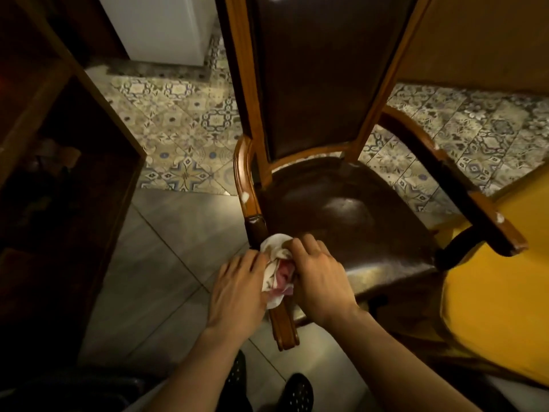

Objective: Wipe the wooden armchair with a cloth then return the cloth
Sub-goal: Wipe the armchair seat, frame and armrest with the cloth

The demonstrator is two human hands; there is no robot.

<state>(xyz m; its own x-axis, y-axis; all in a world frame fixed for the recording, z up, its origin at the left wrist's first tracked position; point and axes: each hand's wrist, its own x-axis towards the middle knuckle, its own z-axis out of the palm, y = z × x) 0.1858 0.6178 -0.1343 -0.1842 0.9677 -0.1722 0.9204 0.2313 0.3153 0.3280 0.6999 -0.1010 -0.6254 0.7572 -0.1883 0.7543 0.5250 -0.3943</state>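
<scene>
You are standing over the wooden armchair (341, 209), looking down at its dark leather seat and tall padded back. Both of your hands are working on the chair's left armrest (282, 325), the one on the left of the view, toward its front end.

The cloth (277, 267), white with a pink patch showing in its folds, is bunched up and draped over that armrest, just in front of the dark padded section (257, 230) of the arm. Your left hand (237, 295) is pressing against the cloth from the outer side of the armrest, fingers curled onto the fabric. Your right hand (319, 281) is gripping the cloth from the seat side, fingers folded down over the top of the bundle, with the heel of the hand lying over the seat's front left corner. Between them, the two hands are pinching the cloth around the arm, so both are closed on it rather than spread.

The scrolled wooden tip of the armrest is sticking out toward you, below the cloth and between your wrists. A pale chip (245, 197) is showing on the curved wood of the same arm, farther back from the cloth. The chair's other armrest (463, 188) is lying well away from your hands, on the far side of the seat. Beyond the chair, patterned tiles (184, 114) are covering the floor, and plain grey tiles (166, 248) are lying to the left of the armrest you are holding.
</scene>
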